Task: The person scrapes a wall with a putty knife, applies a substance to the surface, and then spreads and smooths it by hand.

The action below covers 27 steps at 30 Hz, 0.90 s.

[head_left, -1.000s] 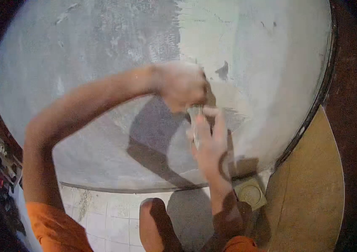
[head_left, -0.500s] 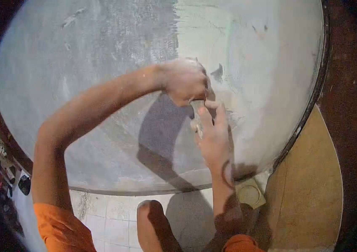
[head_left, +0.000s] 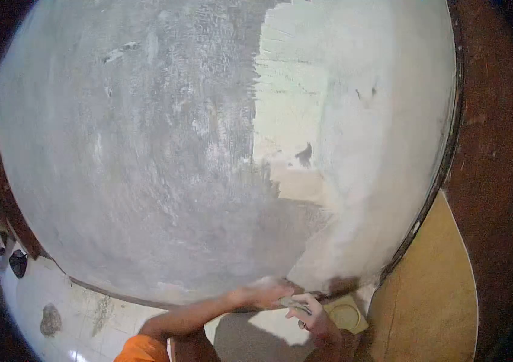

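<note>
Low in the head view, my left hand [head_left: 268,292] is closed beside my right hand, its fingers pressed together near the wall's lower edge. My right hand [head_left: 312,312] is wrapped round a small greyish tool [head_left: 295,304], whose far end meets my left hand. What exactly the tool is stays unclear. Behind both hands rises a large grey plastered wall [head_left: 147,151], rough on the left, with a paler greenish-white strip [head_left: 286,90] in its upper middle and a smooth pale area on the right.
A square cream piece with a round ring [head_left: 347,315] lies right of my hands. Beyond it stands a tan board [head_left: 431,283] against a dark brown surface [head_left: 498,151]. White floor tiles [head_left: 81,314] carry grey spatters at lower left, near a small black object [head_left: 18,263].
Both hands have moved down from the middle of the wall to its bottom edge, still close together. The camera view has tilted upward, showing more of the wall.
</note>
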Tool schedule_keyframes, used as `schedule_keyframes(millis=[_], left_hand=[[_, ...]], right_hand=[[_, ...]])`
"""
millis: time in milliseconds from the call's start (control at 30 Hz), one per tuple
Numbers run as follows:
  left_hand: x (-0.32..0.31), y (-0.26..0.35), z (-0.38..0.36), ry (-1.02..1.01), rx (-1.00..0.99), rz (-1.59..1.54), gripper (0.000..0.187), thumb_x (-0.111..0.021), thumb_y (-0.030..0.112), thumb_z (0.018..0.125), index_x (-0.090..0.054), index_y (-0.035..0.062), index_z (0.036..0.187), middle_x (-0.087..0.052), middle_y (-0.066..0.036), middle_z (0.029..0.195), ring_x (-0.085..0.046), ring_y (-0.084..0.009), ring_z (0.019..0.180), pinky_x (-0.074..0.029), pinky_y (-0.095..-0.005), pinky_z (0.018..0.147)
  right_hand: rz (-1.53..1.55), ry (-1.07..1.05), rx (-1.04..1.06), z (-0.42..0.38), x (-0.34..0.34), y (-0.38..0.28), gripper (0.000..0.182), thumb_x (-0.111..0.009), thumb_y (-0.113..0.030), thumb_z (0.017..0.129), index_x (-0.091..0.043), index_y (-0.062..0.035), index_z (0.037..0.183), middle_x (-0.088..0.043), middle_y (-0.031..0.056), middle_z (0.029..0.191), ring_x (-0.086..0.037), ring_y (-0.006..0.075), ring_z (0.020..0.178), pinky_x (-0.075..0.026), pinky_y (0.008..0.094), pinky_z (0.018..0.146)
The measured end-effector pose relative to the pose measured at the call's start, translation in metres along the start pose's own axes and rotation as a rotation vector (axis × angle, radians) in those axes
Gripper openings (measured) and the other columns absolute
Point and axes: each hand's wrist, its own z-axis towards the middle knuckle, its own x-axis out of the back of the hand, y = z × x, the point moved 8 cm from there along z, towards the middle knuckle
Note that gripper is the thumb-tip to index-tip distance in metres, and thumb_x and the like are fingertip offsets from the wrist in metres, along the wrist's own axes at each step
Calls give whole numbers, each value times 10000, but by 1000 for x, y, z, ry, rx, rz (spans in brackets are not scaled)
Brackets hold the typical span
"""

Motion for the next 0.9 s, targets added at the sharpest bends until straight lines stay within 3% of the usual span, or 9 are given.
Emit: schedule_keyframes(millis=[67,167,267,433,500,633,700,833,900], left_hand=[[-65,-14,-24,-517,579,-656,520,-410,408,1003,-462,86,1409,-581,-214,1274,-562,-367,1143,-424,-445,995],[-47,10,-23,-15,458,-530,496,-407,422,1008,-505,93,1366,-569,-214,1285,-565,-372,1102,-422,-459,964],[-75,23,-46,-292,914,-917,420,-410,368,1015,-542,70,1281,-602,-217,1184,-588,-374,989,-438,-488,892],[-64,44,-17,63,330,-368,343,-468,272,989,-582,1,1166,-630,-251,1082,-609,-407,899,-458,-512,835],[-116,34,-20,-566,649,-819,378,-491,213,960,-521,38,1294,-591,-253,1182,-529,-393,1164,-427,-478,981],[-41,43,10,20,434,-876,356,-493,231,974,-545,60,1282,-568,-275,1202,-482,-438,1185,-397,-478,1039],[-44,35,7,-47,482,-770,343,-481,215,973,-563,44,1258,-597,-237,1186,-544,-404,1118,-437,-460,970],[-58,35,6,44,332,-151,380,-467,180,969,-510,82,1333,-628,-141,1194,-630,-294,1006,-510,-372,842],[-71,37,1,-262,339,62,476,-461,193,972,-402,103,1436,-609,-123,1237,-635,-258,993,-526,-351,780]], right_hand=[[-4,-102,-35,20,22,54,331,-703,-280,866,-598,-29,1055,-614,53,832,-561,101,702,-473,273,603],[-57,11,6,12,13,14,278,-714,-229,834,-624,-23,997,-596,33,778,-530,89,680,-437,264,607],[-184,241,219,10,18,1,206,-710,-135,812,-630,-19,963,-563,5,732,-499,76,677,-412,256,624],[-214,345,241,13,12,-4,172,-714,-85,785,-632,-6,914,-569,11,758,-520,87,709,-447,277,672],[212,368,223,4,5,-18,140,-700,-72,801,-615,-4,888,-606,27,805,-546,103,725,-468,289,699],[34,627,345,2,36,-30,126,-676,-84,842,-595,-14,908,-616,40,832,-570,123,742,-481,293,716],[9,638,591,-3,36,-59,128,-654,-87,858,-587,-11,935,-612,54,856,-579,140,779,-482,298,736],[-32,641,493,-1,22,-61,161,-650,-139,878,-594,-1,942,-612,77,882,-583,169,832,-481,318,766],[-85,591,522,2,11,-70,170,-622,-152,886,-599,6,943,-613,84,886,-582,180,852,-478,327,780]])
